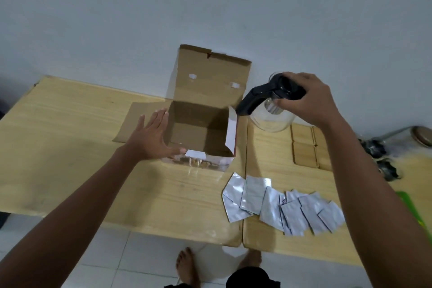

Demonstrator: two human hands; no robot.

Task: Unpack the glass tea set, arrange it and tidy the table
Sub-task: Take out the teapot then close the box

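Observation:
A glass teapot [271,119] with a black lid and black handle hangs just right of the cardboard box, above the table. My right hand [306,98] grips it from above by the lid. The open cardboard box [198,124] stands mid-table, its tall lid flap up against the wall; its inside looks bare. My left hand [152,135] lies flat with fingers apart against the box's left wall. Clear plastic wrapping [194,162] shines at the box's near edge.
Several silvery foil sachets [280,206] lie scattered near the front edge of the right table. Wooden coasters [304,145] sit beyond them. Dark clumps in clear wrapping [383,159] and a glass jar [418,135] lie at far right. A seam [244,194] splits the two tables.

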